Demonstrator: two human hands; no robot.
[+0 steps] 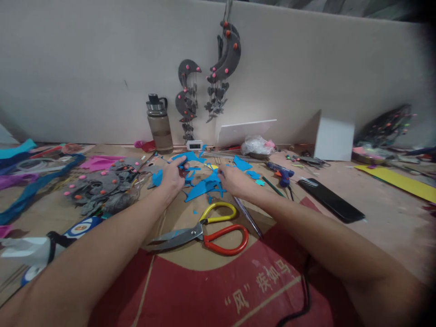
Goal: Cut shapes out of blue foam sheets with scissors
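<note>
Blue felt scraps (203, 188) lie in a loose heap between my two hands on the cardboard. My left hand (173, 176) is at the heap's left side, fingers curled in; what they hold, if anything, is hidden. On the opposite side, my right hand (233, 180) pinches at the edge of the scraps with its fingertips together. A large pair of scissors (195, 230), with one yellow and one red handle, lies partly spread in front of the heap, blades pointing left. Right of it rests a thin pen-like stick (250, 219), touched by neither hand.
Grey felt pieces with pink pompoms (105, 184) lie at left. A water bottle (160, 127) stands behind my left hand. To the right are a blue glue gun (283, 173) and a black phone (330, 199). Grey moon hangings (226, 54) are on the wall.
</note>
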